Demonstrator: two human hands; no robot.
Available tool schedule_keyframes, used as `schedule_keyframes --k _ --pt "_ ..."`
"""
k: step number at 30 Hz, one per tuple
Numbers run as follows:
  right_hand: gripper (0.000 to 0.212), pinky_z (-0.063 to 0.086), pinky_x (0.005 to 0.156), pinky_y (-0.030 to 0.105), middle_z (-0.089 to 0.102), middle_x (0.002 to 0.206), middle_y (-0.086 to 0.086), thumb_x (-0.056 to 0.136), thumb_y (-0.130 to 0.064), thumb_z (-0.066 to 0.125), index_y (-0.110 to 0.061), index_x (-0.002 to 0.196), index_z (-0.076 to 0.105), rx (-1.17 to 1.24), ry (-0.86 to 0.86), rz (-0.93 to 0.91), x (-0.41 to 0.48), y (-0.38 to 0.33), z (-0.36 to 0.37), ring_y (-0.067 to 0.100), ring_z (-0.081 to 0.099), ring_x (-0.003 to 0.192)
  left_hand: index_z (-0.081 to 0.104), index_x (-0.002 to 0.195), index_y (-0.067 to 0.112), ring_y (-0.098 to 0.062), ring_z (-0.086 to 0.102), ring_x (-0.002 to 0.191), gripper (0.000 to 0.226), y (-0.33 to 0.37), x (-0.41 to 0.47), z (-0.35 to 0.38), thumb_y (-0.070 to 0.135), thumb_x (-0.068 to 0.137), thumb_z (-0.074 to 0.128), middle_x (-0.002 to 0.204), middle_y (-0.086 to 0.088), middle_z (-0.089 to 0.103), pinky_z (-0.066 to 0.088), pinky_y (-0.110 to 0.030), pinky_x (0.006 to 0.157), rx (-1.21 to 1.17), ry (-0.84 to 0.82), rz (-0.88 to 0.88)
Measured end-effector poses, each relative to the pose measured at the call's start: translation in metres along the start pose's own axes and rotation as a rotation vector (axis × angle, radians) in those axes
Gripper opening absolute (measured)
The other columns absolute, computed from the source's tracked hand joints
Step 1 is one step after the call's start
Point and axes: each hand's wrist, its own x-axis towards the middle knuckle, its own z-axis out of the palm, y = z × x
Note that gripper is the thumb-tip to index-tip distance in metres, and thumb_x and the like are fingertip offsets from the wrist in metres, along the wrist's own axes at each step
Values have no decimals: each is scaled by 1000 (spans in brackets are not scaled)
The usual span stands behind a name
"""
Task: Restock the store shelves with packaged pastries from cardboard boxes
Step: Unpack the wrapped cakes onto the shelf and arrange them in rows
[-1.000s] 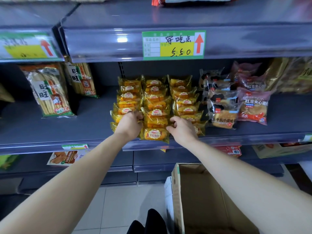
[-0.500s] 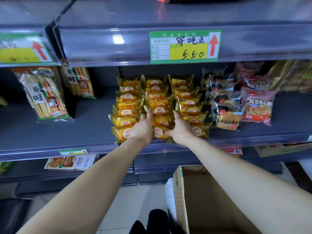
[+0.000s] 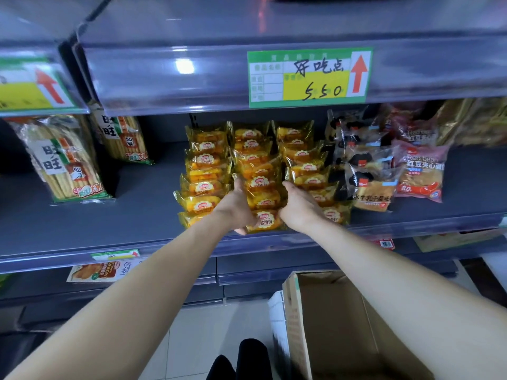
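Three rows of yellow-wrapped pastry packs (image 3: 255, 160) lie on the grey middle shelf (image 3: 137, 215). My left hand (image 3: 237, 207) presses flat against the left side of the middle row, thumb pointing up. My right hand (image 3: 297, 205) presses against that row's right side. Between the two hands sit the front packs of the middle row (image 3: 264, 218), at the shelf's front edge. Neither hand curls round a pack. An open cardboard box (image 3: 329, 325) stands on the floor below right; no pastries show in the part of it in view.
Bagged rice crackers (image 3: 63, 160) stand at the shelf's left. Dark-printed bread bags (image 3: 367, 176) and red bean bread (image 3: 422, 171) lie to the right. A price tag reading 5.50 (image 3: 308, 78) hangs on the upper shelf edge. Lower shelves and tiled floor lie below.
Both hands moved from the packs' front to the two sides of the middle row and squeezed it straight. The camera came closer and shifted slightly.
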Motion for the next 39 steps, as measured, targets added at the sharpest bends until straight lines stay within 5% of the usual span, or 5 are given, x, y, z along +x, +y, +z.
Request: schedule_keyframes --k 5,10,18,24,39 --pt "45 47 93 34 48 138 7 97 -22 46 -18 141 39 30 215 -20 7 -15 -16 27 51 123 27 143 6 -30 53 118 72 7 12 -23 25 86 66 137 -16 46 49 -37 96 -25 321 73" --pt "51 37 105 37 31 152 7 100 -29 40 -21 148 26 281 -47 -1 33 -22 -21 27 35 137 39 136 11 -25 53 114 44 12 34 -35 13 94 52 129 -10 52 47 -29 86 -211 185 27" --pt "58 30 110 40 17 157 6 101 -21 35 -23 151 6 458 -96 115 60 -30 -17 27 23 142 5 149 23 -32 34 136 89 16 58 -27 9 85 64 148 -12 29 37 -46 109 -385 186 -39" --pt "49 42 93 33 30 150 6 100 -16 36 -25 146 24 528 -41 135 73 -27 -14 26 39 132 39 137 6 -34 44 128 56 12 70 -27 15 86 61 138 -16 45 42 -45 105 -314 251 -42" --pt "62 34 108 41 35 149 9 95 -58 28 -20 144 35 725 -112 220 108 -37 -16 29 36 136 39 136 16 -28 65 96 74 21 96 -37 19 70 72 111 -10 66 56 -39 76 -873 59 -127"
